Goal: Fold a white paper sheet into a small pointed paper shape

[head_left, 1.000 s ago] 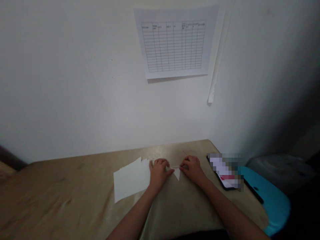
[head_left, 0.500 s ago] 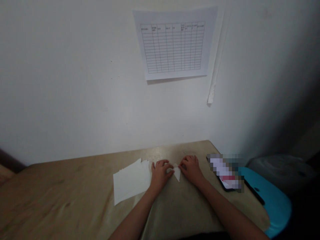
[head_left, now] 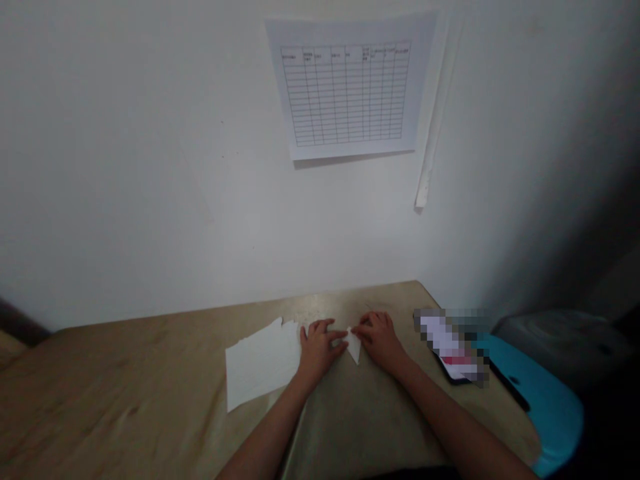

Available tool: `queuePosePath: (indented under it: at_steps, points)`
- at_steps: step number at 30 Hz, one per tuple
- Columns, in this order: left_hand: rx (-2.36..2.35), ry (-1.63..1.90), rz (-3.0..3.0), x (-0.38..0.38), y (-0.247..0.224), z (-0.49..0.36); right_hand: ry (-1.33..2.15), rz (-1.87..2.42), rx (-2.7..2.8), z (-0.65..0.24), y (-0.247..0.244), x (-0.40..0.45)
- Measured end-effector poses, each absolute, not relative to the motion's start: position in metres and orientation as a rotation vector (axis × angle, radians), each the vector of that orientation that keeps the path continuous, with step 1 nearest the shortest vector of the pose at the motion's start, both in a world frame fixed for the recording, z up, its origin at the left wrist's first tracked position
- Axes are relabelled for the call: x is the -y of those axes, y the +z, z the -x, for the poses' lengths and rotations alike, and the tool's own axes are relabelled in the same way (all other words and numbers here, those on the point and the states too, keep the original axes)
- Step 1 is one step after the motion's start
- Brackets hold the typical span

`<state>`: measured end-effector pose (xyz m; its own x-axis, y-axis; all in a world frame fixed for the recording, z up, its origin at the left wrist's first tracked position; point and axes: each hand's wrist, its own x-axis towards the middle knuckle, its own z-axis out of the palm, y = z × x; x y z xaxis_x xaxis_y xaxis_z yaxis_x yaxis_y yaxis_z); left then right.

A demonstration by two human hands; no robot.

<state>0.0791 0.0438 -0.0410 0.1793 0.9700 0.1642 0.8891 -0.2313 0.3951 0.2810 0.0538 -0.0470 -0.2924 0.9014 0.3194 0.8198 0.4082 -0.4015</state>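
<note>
A small white piece of folded paper (head_left: pixel 354 349), pointed toward me, lies on the table between my hands. My left hand (head_left: pixel 317 348) pinches its left edge with thumb and index finger, the other fingers spread above the tabletop. At the upper right of the piece, the fingers of my right hand (head_left: pixel 379 339) close on its edge and hide part of it. Beside my left hand lies a larger white sheet of paper (head_left: pixel 260 367) with a torn upper edge, partly behind my wrist.
The brown-covered table (head_left: pixel 150 387) meets a white wall, where a printed grid sheet (head_left: pixel 350 93) hangs. A phone (head_left: pixel 453 353), partly blurred out, lies right of my right arm. Beyond the table's right edge is a blue stool or chair seat (head_left: pixel 545 393).
My right fingers have shifted slightly left over the top of the folded paper. My left hand has moved a little to the left. The large sheet and phone look unchanged.
</note>
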Motion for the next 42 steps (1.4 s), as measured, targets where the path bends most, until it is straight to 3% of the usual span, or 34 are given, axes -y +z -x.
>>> queuePosePath:
  at_steps: [23, 42]
  points:
    - [-1.679, 0.738, -2.229, -0.045, -0.043, -0.077, 0.298, 1.463, 2.192, -0.286, -0.049, -0.051]
    - [-1.681, 0.553, -2.285, -0.047, -0.04, -0.071, 0.318, 1.286, 2.18, -0.288, -0.057, -0.055]
